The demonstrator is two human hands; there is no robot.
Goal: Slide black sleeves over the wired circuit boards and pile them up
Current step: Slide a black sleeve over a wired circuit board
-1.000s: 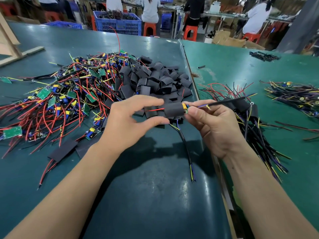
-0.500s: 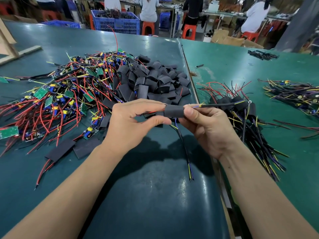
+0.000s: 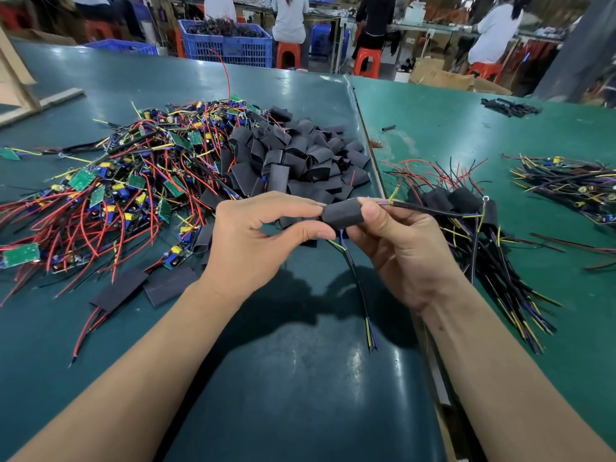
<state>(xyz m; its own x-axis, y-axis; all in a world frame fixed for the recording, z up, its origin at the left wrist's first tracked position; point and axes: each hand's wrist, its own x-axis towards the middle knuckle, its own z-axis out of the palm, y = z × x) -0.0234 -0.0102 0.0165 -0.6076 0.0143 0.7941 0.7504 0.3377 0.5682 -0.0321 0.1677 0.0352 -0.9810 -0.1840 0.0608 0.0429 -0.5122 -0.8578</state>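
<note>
A black sleeve (image 3: 340, 213) is held in the air over the table's middle, and it hides the circuit board inside. My left hand (image 3: 256, 241) pinches its left end. My right hand (image 3: 396, 245) grips its right end and a black cable (image 3: 430, 210) that runs off to the right. Another black cable (image 3: 358, 288) hangs down from the sleeve. A heap of bare wired boards (image 3: 110, 191) lies at the left. Loose black sleeves (image 3: 300, 158) are piled behind my hands. Sleeved boards (image 3: 463, 208) lie stacked at the right.
Two flat sleeves (image 3: 143, 288) lie near my left forearm. A seam (image 3: 370, 151) splits the two green tables. More wired parts (image 3: 566, 185) lie far right. Blue crates (image 3: 230, 45), orange stools and seated people are beyond the table's far edge.
The sleeve has slid further along the board: the yellow and blue part showing at its right end one second ago is now covered. Both hands stay on it.
</note>
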